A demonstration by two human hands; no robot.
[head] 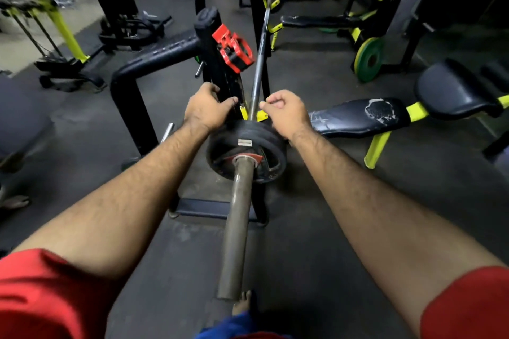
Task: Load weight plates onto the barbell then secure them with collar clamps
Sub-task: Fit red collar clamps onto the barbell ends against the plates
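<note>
I am looking down at a dark grey rubber gym floor [316, 242] in a dim room crowded with black and lime-yellow machines; a worn black padded bench with a cracked seat [360, 117] sits at 3 o'clock, and a green-rimmed plate leaning against a frame [368, 59] stands at 2 o'clock. The long steel barbell [238, 217] runs from 6 o'clock straight up toward 12, resting on a black upright rack [213, 44]. On its near sleeve I count what look like 2 or 3 black round weight plates [248, 151] stacked together at centre, with a red ring around the sleeve at their face. A red plastic collar clamp [234, 48] hangs off the rack post at about 11 o'clock from the plates, well apart from the sleeve. My left hand [206, 111] sits at the 10 o'clock edge of the plates, fingers moderately spread and pressed against the rack post, wrist just above the plate rim. My right hand [285, 111] hovers at the 2 o'clock edge, fingers curled into a loose fist with thumb and forefinger pinched near the bar; I cannot tell whether it holds anything. A bare foot [242, 303] shows at 6 o'clock below the bar end.
</note>
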